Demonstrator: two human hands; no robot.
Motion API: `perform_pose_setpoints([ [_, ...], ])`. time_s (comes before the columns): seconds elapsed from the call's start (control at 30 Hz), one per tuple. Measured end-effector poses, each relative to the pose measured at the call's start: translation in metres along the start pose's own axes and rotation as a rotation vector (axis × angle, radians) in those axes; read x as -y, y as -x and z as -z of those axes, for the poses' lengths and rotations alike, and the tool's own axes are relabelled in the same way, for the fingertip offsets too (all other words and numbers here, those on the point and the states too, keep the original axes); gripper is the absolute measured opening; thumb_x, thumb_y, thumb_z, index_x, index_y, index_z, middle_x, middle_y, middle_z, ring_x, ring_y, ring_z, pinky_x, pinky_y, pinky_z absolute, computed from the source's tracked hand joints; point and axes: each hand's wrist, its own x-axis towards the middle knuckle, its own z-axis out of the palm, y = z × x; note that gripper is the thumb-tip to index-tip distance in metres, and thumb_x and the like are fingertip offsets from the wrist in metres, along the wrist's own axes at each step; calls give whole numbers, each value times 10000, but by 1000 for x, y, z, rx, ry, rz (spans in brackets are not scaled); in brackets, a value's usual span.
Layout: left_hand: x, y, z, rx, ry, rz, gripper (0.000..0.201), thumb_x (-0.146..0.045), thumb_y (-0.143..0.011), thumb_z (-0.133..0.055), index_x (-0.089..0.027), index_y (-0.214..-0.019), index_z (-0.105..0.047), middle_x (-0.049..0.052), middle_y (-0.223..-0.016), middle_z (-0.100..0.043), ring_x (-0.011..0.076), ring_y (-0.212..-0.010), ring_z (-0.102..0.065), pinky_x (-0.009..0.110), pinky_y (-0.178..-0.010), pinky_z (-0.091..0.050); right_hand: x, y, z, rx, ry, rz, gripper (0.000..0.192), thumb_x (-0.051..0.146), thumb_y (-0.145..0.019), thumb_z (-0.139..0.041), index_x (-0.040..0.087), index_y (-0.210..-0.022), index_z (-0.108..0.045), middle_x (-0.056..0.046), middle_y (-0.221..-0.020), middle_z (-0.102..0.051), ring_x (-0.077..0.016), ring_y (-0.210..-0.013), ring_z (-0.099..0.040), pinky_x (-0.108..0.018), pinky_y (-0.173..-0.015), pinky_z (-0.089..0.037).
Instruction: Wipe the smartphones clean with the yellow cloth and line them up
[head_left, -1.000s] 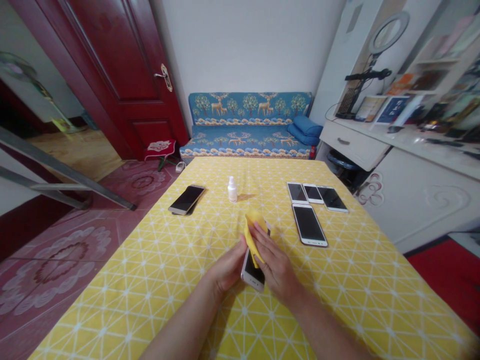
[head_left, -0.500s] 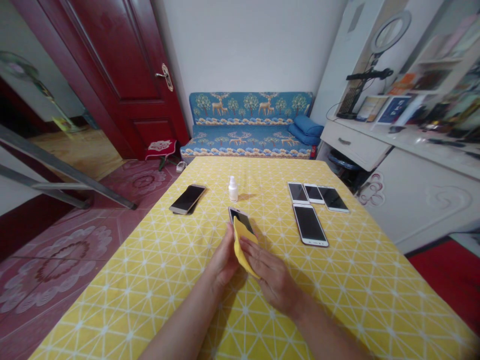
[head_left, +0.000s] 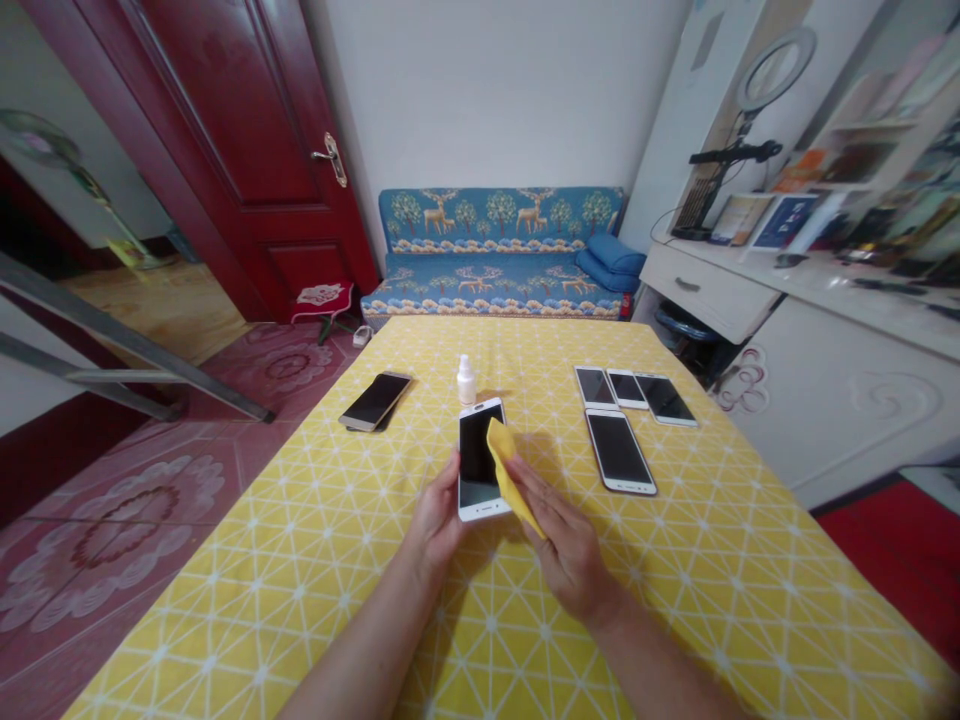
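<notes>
My left hand (head_left: 439,510) grips a white smartphone (head_left: 477,460) by its left edge, with the dark screen facing up. In my right hand (head_left: 559,540) is a yellow cloth (head_left: 507,470), pinched under the fingers at the phone's right side. The cloth's upper part overlaps the screen's right edge; whether it presses on the glass I cannot tell. Just beyond the phone stands a small white spray bottle (head_left: 466,382), upright on the table.
A yellow patterned cloth covers the table (head_left: 337,590). Stacked phones (head_left: 375,402) lie at the left. Several phones lie at the right, the nearest a larger white-framed phone (head_left: 621,452). Behind the table stands a blue sofa (head_left: 495,270); a white cabinet (head_left: 847,390) is at the right.
My right hand and the cloth have shifted right, uncovering most of the screen. The phone now lies flatter to view, its face turned up toward me, still in my left hand.
</notes>
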Motion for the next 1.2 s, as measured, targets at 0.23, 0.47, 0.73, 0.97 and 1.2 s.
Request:
perform_pose_setpoints([
  [0.23, 11, 6, -9, 115, -281, -86, 434, -204, -836, -641, -173, -1265, -595, 74, -1120, -714, 187, -966, -686, 273, -902, -505, -5, -2, -1, -77, 56, -20, 553, 112, -958, -379, 266, -1485, -316, -48, -1515, -382, -237, -1412, -321, -490, -1148, -344],
  [0.47, 16, 10, -10, 92, -548, -132, 406, -229, -787, -703, -193, -1191, -674, 83, -1250, -655, 254, -1270, -512, 330, -1095, -317, -6, -4, 7, -268, 20, -209, 511, 182, -973, -393, 278, -1473, -346, -38, -1513, -388, -238, -1394, -360, -476, -1147, -339],
  [0.73, 11, 28, -29, 414, -830, -167, 650, -356, -723, -756, -174, -1319, -573, 119, -1375, -554, 351, -1287, -468, 415, -1085, -317, -14, 6, 4, -505, -236, -450, 333, 338, -959, -461, 222, -1230, -617, -80, -1183, -674, -255, -1081, -633, -412, -948, -507],
  [0.97, 12, 29, -25, 534, -712, 7, 581, -332, -693, -744, -192, -1243, -620, 89, -1159, -645, 230, -1010, -604, 293, -877, -465, -18, -1, 5, -490, -295, -613, 333, 476, -900, -525, 181, -866, -674, -20, -731, -658, -180, -692, -610, -276, -640, -489],
  [1.2, 15, 18, -16, 422, -128, 350, 574, -516, -742, -595, -80, -1115, -604, 137, -991, -593, 71, -573, -456, 134, -372, -239, -24, -2, 4, -488, -288, -735, 397, 513, -890, -516, 168, -1008, -672, -43, -841, -690, -199, -775, -625, -301, -703, -492],
])
